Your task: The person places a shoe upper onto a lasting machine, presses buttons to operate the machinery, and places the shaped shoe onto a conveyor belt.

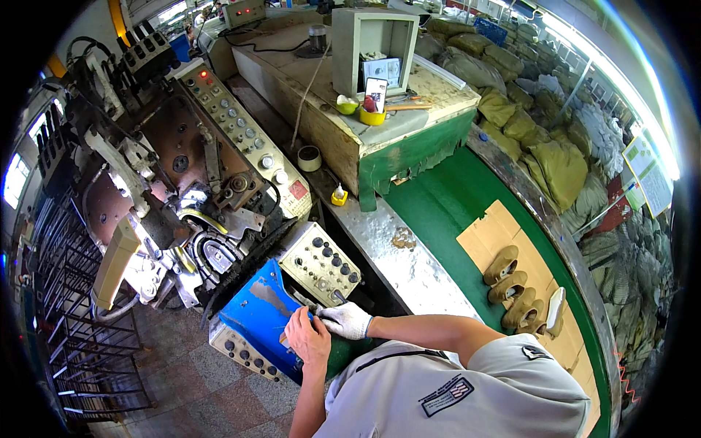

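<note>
My bare left hand [308, 340] is over the blue metal tray [252, 310], its fingers curled in a pinch. Touching it or very close is my right hand [346, 320], in a white glove and closed. A short dark rod [339, 296] shows just above the glove; whether the glove grips it is unclear. Whatever lies between my fingers is too small and hidden to make out. Beyond the tray sits a cream control panel [321, 264] with black knobs, and a second knobbed panel [244, 353] runs along the tray's near left side.
A large machine [182, 182] with metal arms and clamps fills the left. Brown shoes [515, 292] stand on cardboard [491, 226] over a green surface at right. A yellow-capped bottle [339, 196] and a worn bench [292, 80] are ahead. Sacks [558, 157] are piled behind.
</note>
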Demonstrator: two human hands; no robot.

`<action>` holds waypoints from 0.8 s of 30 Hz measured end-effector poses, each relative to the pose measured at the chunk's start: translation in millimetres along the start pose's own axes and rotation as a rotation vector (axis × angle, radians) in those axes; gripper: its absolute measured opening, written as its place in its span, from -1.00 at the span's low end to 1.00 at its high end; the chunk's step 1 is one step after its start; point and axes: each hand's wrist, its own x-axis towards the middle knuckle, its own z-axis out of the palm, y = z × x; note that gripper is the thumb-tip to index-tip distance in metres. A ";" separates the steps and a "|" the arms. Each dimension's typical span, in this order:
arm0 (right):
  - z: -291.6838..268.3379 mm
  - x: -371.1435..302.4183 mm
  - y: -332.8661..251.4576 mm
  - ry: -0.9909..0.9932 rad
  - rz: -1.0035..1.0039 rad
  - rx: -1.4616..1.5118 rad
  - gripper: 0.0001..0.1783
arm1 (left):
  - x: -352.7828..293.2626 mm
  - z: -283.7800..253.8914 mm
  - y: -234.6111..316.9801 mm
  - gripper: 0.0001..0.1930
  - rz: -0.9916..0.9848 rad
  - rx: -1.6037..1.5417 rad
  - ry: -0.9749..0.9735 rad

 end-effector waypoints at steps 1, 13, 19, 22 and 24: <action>-0.1 0.0 0.4 -0.003 0.002 -0.003 -0.59 | 0.2 0.1 -0.1 -0.63 0.001 0.000 0.000; -0.3 1.3 3.1 -0.031 -0.011 0.008 -0.57 | 0.7 0.6 0.6 -0.62 -0.005 0.016 -0.012; -3.6 2.2 -1.1 -0.059 0.015 0.014 -0.57 | 0.1 -0.6 1.8 -0.62 -0.013 0.027 -0.019; -2.5 0.7 0.4 -0.010 -0.003 0.054 -0.57 | 1.1 0.2 1.9 -0.62 -0.006 0.031 -0.016; -4.4 2.7 -0.6 -0.052 0.003 0.067 -0.57 | 0.2 0.6 -1.2 -0.62 -0.027 0.029 -0.023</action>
